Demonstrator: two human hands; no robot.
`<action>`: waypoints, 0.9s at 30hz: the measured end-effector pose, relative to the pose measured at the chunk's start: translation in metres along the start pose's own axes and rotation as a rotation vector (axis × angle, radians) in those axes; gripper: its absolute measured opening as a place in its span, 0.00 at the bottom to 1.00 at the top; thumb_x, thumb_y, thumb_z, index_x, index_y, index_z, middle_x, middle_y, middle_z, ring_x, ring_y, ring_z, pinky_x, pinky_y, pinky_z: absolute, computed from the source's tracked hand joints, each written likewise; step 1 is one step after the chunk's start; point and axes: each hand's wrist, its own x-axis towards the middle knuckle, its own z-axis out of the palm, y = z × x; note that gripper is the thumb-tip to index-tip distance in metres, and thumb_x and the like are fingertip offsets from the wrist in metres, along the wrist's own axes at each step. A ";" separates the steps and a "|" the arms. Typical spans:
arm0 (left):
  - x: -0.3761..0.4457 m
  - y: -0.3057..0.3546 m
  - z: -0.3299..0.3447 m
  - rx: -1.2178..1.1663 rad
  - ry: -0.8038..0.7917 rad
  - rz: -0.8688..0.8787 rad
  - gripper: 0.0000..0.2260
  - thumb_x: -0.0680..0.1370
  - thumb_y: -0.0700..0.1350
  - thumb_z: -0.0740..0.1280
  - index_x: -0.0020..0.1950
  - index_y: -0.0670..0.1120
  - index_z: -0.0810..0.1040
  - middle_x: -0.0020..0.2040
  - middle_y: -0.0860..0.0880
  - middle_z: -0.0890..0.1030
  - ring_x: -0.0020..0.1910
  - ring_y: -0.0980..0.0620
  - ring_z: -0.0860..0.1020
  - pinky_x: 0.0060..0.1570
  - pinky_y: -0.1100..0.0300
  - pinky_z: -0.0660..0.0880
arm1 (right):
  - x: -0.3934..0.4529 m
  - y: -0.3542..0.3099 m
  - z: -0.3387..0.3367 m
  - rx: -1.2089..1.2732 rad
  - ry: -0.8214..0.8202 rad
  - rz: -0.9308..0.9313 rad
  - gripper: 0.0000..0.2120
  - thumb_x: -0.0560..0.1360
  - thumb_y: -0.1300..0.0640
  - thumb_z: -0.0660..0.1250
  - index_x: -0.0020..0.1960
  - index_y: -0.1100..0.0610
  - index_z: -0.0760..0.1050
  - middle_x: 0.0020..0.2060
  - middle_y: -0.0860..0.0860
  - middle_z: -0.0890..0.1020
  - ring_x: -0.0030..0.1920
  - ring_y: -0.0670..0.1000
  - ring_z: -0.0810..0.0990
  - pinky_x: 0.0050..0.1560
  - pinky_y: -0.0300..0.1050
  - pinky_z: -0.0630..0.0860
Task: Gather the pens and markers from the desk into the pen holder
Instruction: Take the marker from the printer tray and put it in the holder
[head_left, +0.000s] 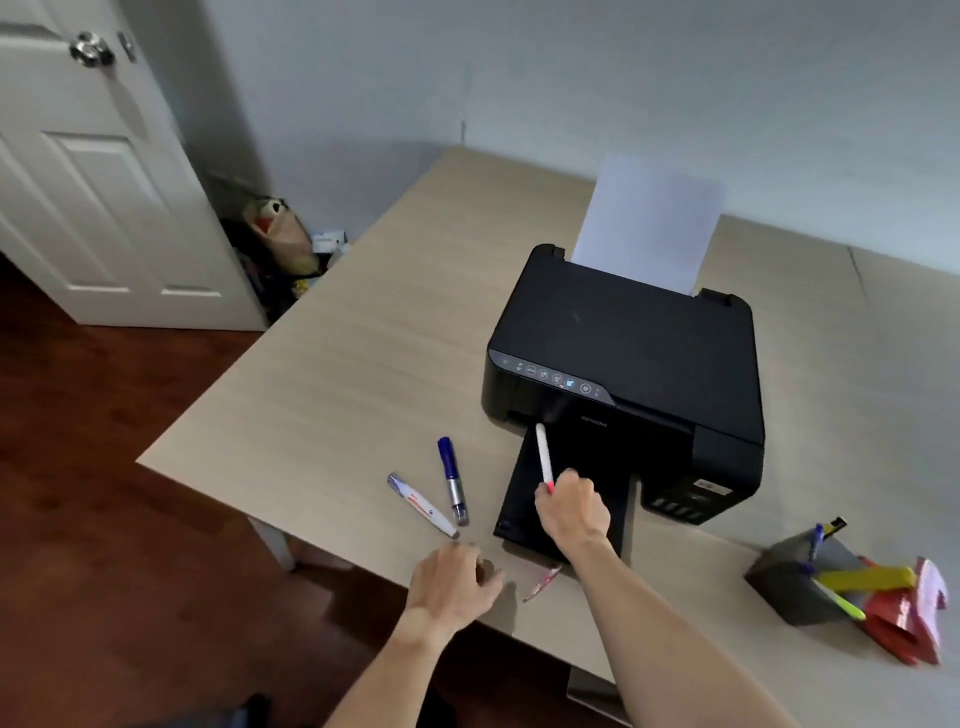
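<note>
My right hand (571, 512) is closed around a white pen with a pink end (544, 454), over the printer's black output tray (519, 499). My left hand (452, 582) hovers near the desk's front edge, fingers loosely curled and empty, just below two markers. A blue-capped marker (452, 480) and a white marker with a clear cap (421, 504) lie side by side on the desk. A small pinkish pen (540, 582) lies between my arms. The grey pen holder (800, 582) stands at the right with several pens in it.
A black printer (628, 364) with a white sheet in its feeder fills the desk's middle. Red packets (909, 613) lie against the holder's right side. The desk's left edge drops to a dark wood floor; a white door (93, 182) and clutter stand beyond.
</note>
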 end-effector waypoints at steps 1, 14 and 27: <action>-0.002 0.006 0.009 -0.021 -0.020 -0.021 0.20 0.71 0.66 0.65 0.43 0.49 0.78 0.40 0.53 0.80 0.39 0.53 0.80 0.42 0.56 0.80 | -0.001 0.004 -0.002 -0.002 0.023 -0.009 0.12 0.77 0.52 0.60 0.50 0.62 0.72 0.45 0.57 0.81 0.46 0.61 0.81 0.38 0.47 0.70; -0.017 0.071 0.066 0.124 0.010 0.115 0.11 0.79 0.53 0.63 0.50 0.47 0.78 0.45 0.50 0.82 0.42 0.54 0.81 0.41 0.59 0.80 | -0.056 0.190 -0.085 0.277 0.435 -0.213 0.05 0.78 0.62 0.58 0.46 0.57 0.72 0.41 0.50 0.74 0.41 0.52 0.72 0.46 0.47 0.71; -0.032 0.150 0.083 0.366 -0.240 0.086 0.09 0.81 0.38 0.56 0.61 0.44 0.68 0.57 0.47 0.81 0.56 0.50 0.81 0.52 0.59 0.77 | -0.085 0.293 -0.188 0.206 0.662 0.078 0.13 0.71 0.59 0.53 0.52 0.61 0.72 0.47 0.58 0.74 0.48 0.60 0.73 0.53 0.54 0.71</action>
